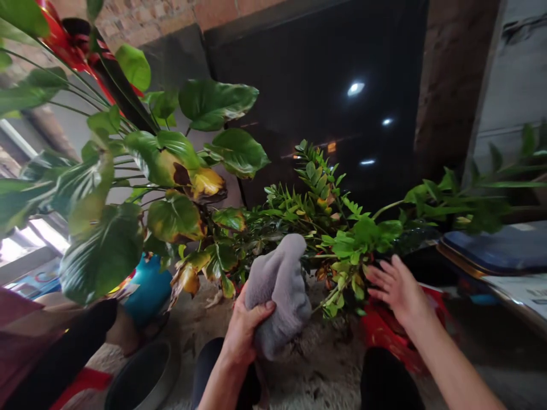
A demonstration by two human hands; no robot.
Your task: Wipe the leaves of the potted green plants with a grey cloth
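Observation:
A bunched grey cloth is gripped in my left hand, thumb laid across its front. My right hand is raised on the right with its fingers stretched out and nothing held in it. Its fingertips are close to the green leaves of a bushy potted plant; whether they touch cannot be made out. Behind the cloth, more low foliage spreads out, partly covered by it. To the left stands a large-leaved plant, some of its leaves yellow and brown at the edges.
A dark glossy panel stands behind the plants. At left are a person's leg, a teal pot and a dark basin. Red plastic lies under my right hand. A blue-lidded box sits at far right.

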